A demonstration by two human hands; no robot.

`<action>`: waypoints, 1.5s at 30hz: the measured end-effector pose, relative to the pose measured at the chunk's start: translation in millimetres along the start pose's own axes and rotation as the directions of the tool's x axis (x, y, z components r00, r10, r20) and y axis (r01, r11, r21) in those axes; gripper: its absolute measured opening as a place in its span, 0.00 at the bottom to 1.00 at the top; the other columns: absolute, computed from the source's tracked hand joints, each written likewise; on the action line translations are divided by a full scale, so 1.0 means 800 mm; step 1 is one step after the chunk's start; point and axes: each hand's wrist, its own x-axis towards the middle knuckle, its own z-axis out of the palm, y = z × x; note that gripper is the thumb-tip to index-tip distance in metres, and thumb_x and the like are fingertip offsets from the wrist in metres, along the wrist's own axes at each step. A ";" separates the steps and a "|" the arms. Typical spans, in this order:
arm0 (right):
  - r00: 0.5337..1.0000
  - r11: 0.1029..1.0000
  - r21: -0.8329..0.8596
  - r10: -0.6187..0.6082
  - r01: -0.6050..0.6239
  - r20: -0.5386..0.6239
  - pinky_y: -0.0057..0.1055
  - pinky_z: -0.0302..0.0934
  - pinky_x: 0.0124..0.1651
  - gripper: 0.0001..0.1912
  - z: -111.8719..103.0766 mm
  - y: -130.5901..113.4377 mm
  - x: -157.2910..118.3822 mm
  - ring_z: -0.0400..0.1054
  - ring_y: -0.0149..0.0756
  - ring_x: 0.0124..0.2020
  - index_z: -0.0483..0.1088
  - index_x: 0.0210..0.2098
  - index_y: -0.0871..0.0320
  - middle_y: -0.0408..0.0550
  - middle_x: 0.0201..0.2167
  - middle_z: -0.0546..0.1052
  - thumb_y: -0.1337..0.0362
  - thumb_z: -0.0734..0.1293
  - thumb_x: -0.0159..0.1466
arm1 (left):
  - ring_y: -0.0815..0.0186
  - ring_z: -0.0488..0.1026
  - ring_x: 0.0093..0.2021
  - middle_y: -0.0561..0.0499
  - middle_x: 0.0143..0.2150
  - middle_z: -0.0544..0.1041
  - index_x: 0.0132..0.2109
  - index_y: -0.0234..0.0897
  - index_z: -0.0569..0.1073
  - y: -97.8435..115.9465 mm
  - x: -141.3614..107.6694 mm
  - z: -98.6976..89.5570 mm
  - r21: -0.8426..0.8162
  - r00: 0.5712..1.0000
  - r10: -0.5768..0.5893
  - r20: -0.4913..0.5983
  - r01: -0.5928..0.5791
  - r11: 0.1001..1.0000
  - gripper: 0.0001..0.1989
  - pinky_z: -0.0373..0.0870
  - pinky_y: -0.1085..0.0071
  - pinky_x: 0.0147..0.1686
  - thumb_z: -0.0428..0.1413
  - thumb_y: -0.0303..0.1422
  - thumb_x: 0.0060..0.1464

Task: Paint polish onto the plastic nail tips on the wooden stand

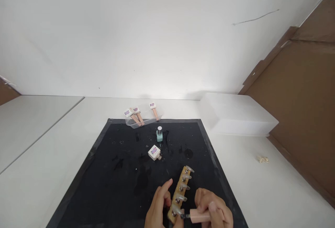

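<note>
My left hand [157,207] braces the near end of a wooden nail-tip stand [182,182], thumb on one side and fingers on the other, the index finger raised. Along the stand sits a row of several clear false nails [181,198], each on a round metal post. In my right hand [216,209] is a nail polish brush, gripped by its pink cap handle [199,216]. Its dark tip touches or nearly touches the nearest false nail. Farther up the mat, a white square polish bottle [154,152] with a printed label lies tilted, its neck uncapped.
A teal nail polish bottle [159,135] stands upright on the black mat [110,182]. Behind it, a clear plastic tray [146,122] holds several pink-capped bottles [136,113]. To the right are a white box [238,114] and small beige pieces [262,159], near a brown cardboard wall [300,92].
</note>
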 end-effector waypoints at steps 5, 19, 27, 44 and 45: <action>0.993 0.987 0.113 0.118 -0.117 0.004 0.28 0.46 0.22 0.19 -0.003 -0.001 0.001 0.54 0.31 0.18 0.69 0.19 0.57 0.41 0.14 0.60 0.52 0.63 0.60 | 0.70 0.63 0.27 0.60 0.28 0.61 0.54 0.46 0.58 0.001 -0.002 0.002 0.027 1.000 0.000 -0.024 0.000 1.000 0.27 0.62 0.68 0.39 0.45 0.25 0.46; 0.975 0.976 0.000 0.218 -0.218 -0.049 0.28 0.44 0.23 0.21 -0.002 0.002 -0.002 0.53 0.31 0.19 0.64 0.16 0.59 0.41 0.15 0.60 0.55 0.63 0.61 | 0.69 0.63 0.28 0.60 0.28 0.61 0.55 0.51 0.57 0.001 -0.001 0.002 -0.012 1.000 -0.004 -0.017 0.003 1.000 0.27 0.58 0.58 0.49 0.45 0.27 0.46; 0.966 0.955 0.147 0.257 -0.257 0.021 0.28 0.47 0.23 0.20 -0.012 0.003 0.000 0.53 0.30 0.19 0.66 0.19 0.58 0.41 0.17 0.60 0.54 0.60 0.63 | 0.68 0.63 0.27 0.59 0.28 0.61 0.55 0.48 0.56 0.001 -0.001 0.001 0.011 1.000 0.007 0.008 -0.007 1.000 0.26 0.61 0.65 0.41 0.45 0.28 0.48; 0.996 0.997 -0.010 0.083 -0.083 -0.018 0.28 0.45 0.21 0.20 -0.007 0.005 -0.001 0.54 0.30 0.18 0.65 0.17 0.59 0.41 0.14 0.60 0.58 0.61 0.63 | 0.70 0.64 0.28 0.59 0.28 0.61 0.54 0.45 0.59 -0.006 -0.005 0.005 0.017 0.999 0.030 0.011 -0.030 0.999 0.25 0.61 0.69 0.45 0.46 0.27 0.47; 0.995 0.996 0.016 0.091 -0.090 -0.037 0.28 0.45 0.21 0.20 -0.007 0.005 0.000 0.53 0.30 0.18 0.65 0.17 0.59 0.41 0.15 0.60 0.58 0.61 0.63 | 0.71 0.64 0.28 0.60 0.28 0.61 0.54 0.44 0.59 -0.006 -0.006 0.005 0.017 0.999 0.032 0.002 -0.032 0.999 0.25 0.59 0.68 0.48 0.46 0.26 0.47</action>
